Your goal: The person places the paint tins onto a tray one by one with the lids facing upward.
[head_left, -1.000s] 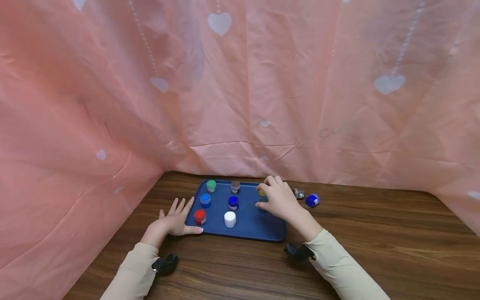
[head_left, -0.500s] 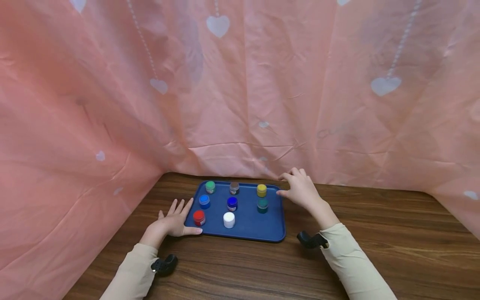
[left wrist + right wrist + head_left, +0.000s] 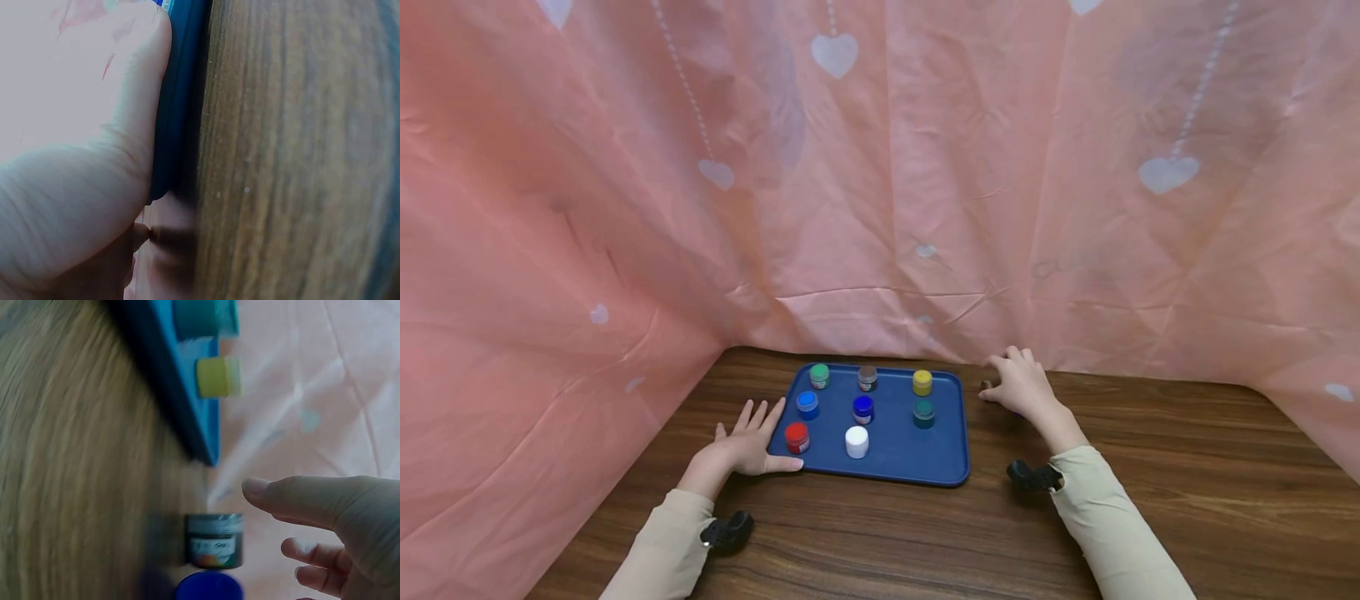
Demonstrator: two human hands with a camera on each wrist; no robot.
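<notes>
I take the blue rectangular plastic tray (image 3: pixel 895 462) as my landmark. At its left edge my left hand (image 3: pixel 747 446) lies flat on the brown wood-grain table (image 3: pixel 1187 500), fingers straight and spread, thumb along the tray's near-left corner; the left wrist view shows that thumb pressed against the rim, gripping nothing. On the tray stand eight small round paint pots: green-lidded (image 3: pixel 819 375), grey-lidded (image 3: pixel 867 377) and yellow-lidded (image 3: pixel 922 382) along the far side, light-blue-lidded (image 3: pixel 807 403), dark-blue-lidded (image 3: pixel 862 408) and teal-lidded (image 3: pixel 923 412) in the middle, red-lidded (image 3: pixel 796 436) and white-lidded (image 3: pixel 857 441) on the near side. Just off the tray's far-right corner my right hand (image 3: pixel 1021 386) hovers with fingers loosely parted and empty. Under it, in the right wrist view, lie a small dark-lidded pot with a printed label (image 3: pixel 214 540) and, touching it, a blue-lidded pot (image 3: pixel 208 587), both on the table. I judge a clean pickup wants thumb and forefinger on opposite sides of the dark pot's wall, without nudging its blue neighbour, while my left hand steadies the tray
</notes>
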